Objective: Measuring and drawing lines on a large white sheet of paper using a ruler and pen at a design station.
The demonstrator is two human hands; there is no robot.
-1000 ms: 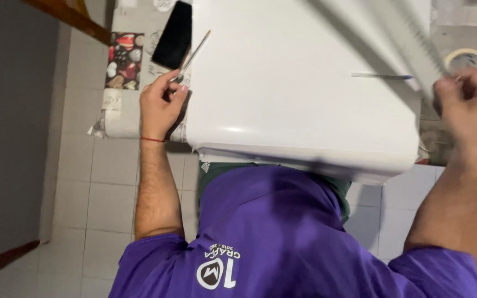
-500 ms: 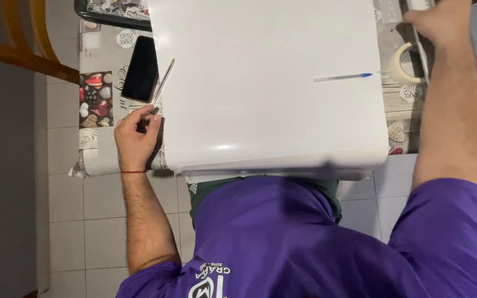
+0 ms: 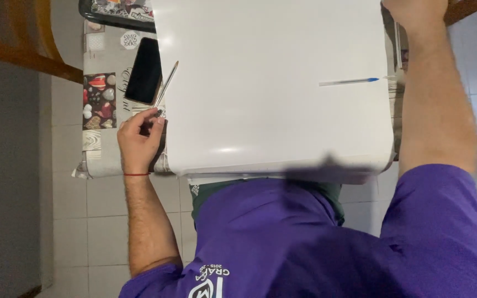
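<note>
The left hand (image 3: 139, 140) pinched the near end of a thin, pale tool (image 3: 165, 88), fingers curled around it at the left edge of the table (image 3: 97, 157). The tool slanted away along the edge of a large white sheet (image 3: 274, 83), smooth, glossy and rounded at its near corners, which covered most of the table and hid what lay beneath. Just left of the tool lay one black phone (image 3: 144, 70), flat on a patterned cloth (image 3: 99, 102) printed with hearts. One blue-capped pen (image 3: 349, 81) rested on the sheet near its right edge. The right hand (image 3: 415, 10) reached past the sheet's far right corner, cut off by the frame, so its grip could not be told. A dark tray (image 3: 118, 12) sat at the far left corner.
</note>
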